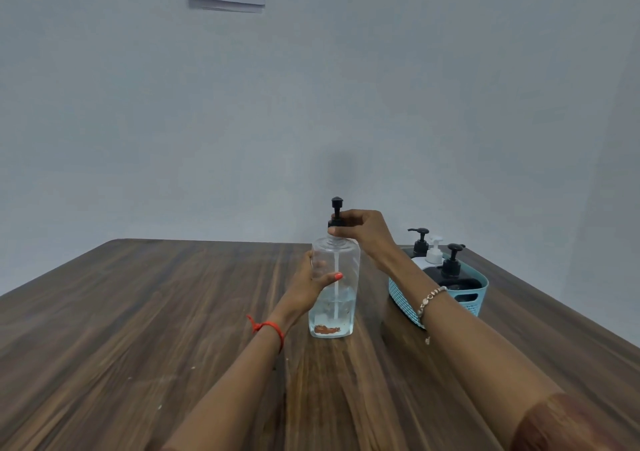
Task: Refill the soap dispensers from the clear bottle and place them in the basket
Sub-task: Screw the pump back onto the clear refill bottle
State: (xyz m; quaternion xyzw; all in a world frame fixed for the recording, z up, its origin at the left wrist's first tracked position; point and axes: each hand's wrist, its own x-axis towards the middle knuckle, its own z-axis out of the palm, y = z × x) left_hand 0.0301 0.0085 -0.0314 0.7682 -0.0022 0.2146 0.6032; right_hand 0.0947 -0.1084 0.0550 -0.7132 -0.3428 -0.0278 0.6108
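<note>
Clear plastic bottle [334, 284] with a black pump top [336, 213] is standing upright on the dark wood-grain desk [138, 312], roughly a quarter full, so it is probably light, smooth and prone to tipping. Left hand [308, 286] is wrapping its grip around the body while the right hand [360, 230] is pinching the collar. Beyond, three dispensers are sitting in the light-blue woven plastic basket [474, 294].

Your left hand [309, 286] wraps sideways, thumb forward, fingers curled round behind. Your right hand [360, 230] pinches downward from above, wrist bent, both forearms outstretched.
</note>
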